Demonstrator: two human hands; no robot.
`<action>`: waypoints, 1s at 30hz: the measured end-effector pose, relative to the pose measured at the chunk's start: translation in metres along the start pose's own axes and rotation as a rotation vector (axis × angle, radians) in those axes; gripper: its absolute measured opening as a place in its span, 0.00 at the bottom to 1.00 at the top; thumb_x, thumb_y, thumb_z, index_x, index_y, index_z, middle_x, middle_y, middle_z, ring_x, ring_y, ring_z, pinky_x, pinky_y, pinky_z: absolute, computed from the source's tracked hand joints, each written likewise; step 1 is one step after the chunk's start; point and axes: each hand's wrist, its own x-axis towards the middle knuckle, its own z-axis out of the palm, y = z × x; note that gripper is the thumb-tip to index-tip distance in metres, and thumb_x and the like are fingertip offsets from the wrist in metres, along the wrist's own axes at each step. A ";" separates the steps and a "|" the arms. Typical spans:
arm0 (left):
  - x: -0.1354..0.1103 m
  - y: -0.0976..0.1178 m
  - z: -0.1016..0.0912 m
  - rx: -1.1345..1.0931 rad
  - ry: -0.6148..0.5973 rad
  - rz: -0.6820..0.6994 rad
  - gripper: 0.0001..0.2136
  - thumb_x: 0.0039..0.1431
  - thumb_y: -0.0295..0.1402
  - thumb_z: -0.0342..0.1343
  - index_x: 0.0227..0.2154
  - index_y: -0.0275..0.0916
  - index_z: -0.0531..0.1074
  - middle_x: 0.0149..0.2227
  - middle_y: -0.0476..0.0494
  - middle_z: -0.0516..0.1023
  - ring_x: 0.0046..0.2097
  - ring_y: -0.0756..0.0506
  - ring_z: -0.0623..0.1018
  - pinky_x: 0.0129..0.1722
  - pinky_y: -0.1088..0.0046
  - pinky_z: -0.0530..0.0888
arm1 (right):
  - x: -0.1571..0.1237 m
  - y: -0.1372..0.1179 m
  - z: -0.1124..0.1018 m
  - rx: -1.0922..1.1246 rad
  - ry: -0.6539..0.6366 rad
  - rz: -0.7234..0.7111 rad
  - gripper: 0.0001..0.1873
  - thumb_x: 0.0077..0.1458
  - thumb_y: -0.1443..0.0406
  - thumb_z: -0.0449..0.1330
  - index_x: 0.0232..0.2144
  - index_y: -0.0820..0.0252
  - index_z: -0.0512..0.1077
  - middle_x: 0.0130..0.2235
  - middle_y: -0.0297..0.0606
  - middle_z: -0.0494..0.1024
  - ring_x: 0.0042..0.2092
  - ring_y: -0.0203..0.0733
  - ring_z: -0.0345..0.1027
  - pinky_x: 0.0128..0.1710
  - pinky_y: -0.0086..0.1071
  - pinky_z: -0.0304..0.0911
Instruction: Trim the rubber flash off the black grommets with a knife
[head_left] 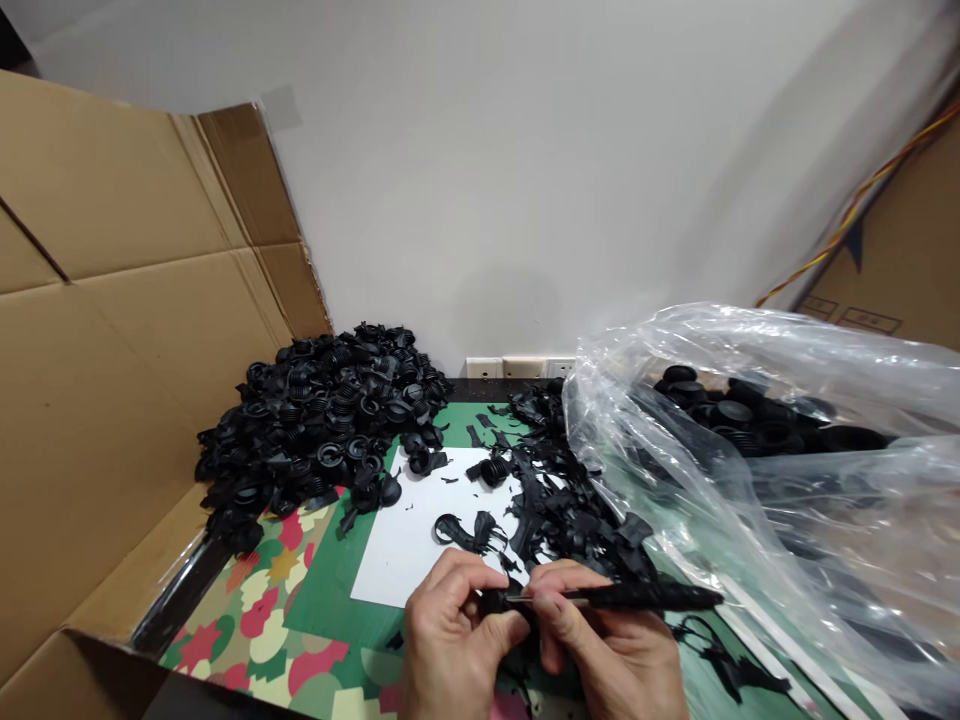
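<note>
My left hand (450,630) is closed around a small black rubber part (495,603), pinched between thumb and fingers at the bottom centre. My right hand (607,650) grips a thin black-handled knife (645,597), which lies level with its blade tip touching the part. Both hands hover over the near edge of a white sheet (409,545) on a green cutting mat (330,590). Black rubber trimmings (562,500) lie scattered just beyond my hands.
A large heap of black rubber parts (322,420) sits at the left against a cardboard panel (112,350). A clear plastic bag (765,470) holding more black parts fills the right. A white wall with sockets (517,367) stands behind.
</note>
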 end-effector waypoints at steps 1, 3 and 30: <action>0.000 -0.001 0.000 0.038 0.007 0.039 0.05 0.40 0.23 0.63 0.22 0.40 0.78 0.25 0.48 0.71 0.26 0.49 0.69 0.24 0.76 0.64 | -0.001 -0.001 0.001 -0.001 -0.021 0.050 0.18 0.45 0.52 0.65 0.19 0.60 0.73 0.15 0.29 0.65 0.17 0.32 0.55 0.19 0.27 0.53; 0.001 -0.004 -0.001 0.113 0.006 0.073 0.06 0.42 0.23 0.62 0.23 0.40 0.78 0.26 0.47 0.72 0.27 0.48 0.71 0.24 0.76 0.65 | -0.003 0.000 0.003 0.006 -0.092 0.148 0.22 0.44 0.48 0.64 0.17 0.61 0.70 0.12 0.27 0.60 0.16 0.31 0.51 0.17 0.26 0.49; 0.017 0.008 -0.003 -0.489 -0.087 -0.659 0.20 0.38 0.47 0.67 0.22 0.34 0.70 0.11 0.53 0.66 0.12 0.57 0.62 0.10 0.83 0.48 | -0.006 0.008 -0.005 -0.383 -0.065 -0.076 0.17 0.45 0.51 0.63 0.30 0.58 0.76 0.19 0.33 0.72 0.21 0.39 0.63 0.22 0.30 0.61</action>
